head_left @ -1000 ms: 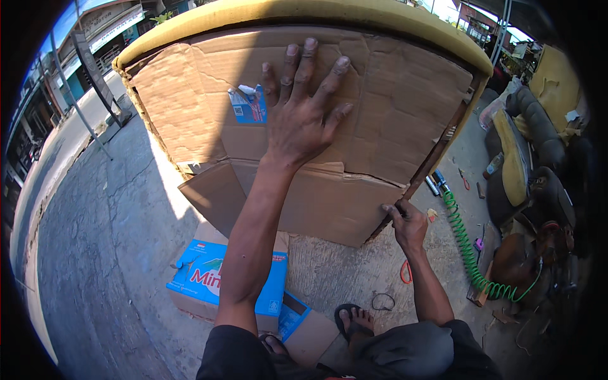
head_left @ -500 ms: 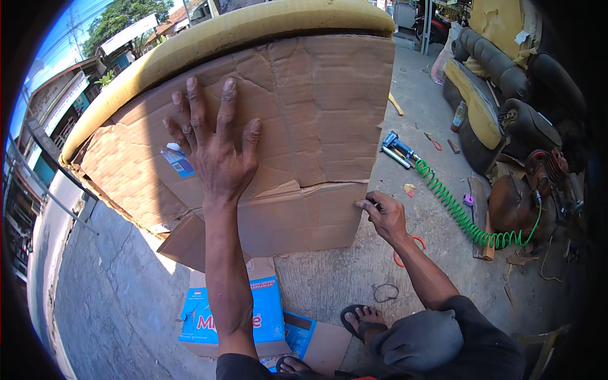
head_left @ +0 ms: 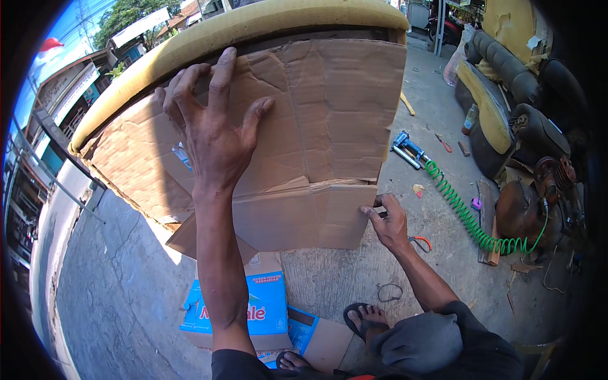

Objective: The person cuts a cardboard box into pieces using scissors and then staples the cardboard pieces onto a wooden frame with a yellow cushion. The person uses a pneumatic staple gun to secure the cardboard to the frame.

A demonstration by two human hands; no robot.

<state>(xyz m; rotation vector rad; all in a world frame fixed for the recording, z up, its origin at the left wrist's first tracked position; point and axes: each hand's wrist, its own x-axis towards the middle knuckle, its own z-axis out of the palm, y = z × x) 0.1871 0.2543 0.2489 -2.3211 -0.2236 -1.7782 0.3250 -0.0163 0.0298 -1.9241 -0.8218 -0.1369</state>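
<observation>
A brown cardboard sheet (head_left: 345, 117) covers the face of a seat frame, under a rounded yellow foam edge (head_left: 240, 28). My left hand (head_left: 212, 133) lies on the sheet, thumb spread and fingers bent, fingertips at the sheet's upper edge beside the dark gap below the foam. It grips nothing that I can see. Lower right, my right hand (head_left: 387, 221) pinches the side edge of the sheet's creased lower part between thumb and fingers. A blue-and-white printed patch (head_left: 182, 155) on the sheet is partly hidden behind my left hand.
A blue staple gun (head_left: 408, 151) with a coiled green hose (head_left: 462, 218) lies on the concrete at right. Near my right wrist are red-handled pliers (head_left: 420, 243). Blue cardboard boxes (head_left: 266, 316) lie by my feet. Stripped black-and-yellow seat parts (head_left: 484, 101) stand at the far right.
My left hand has slid up the sheet to its top edge, its fingers now more bent. A dark gap shows wider between foam and cardboard. My right hand stays at the sheet's edge.
</observation>
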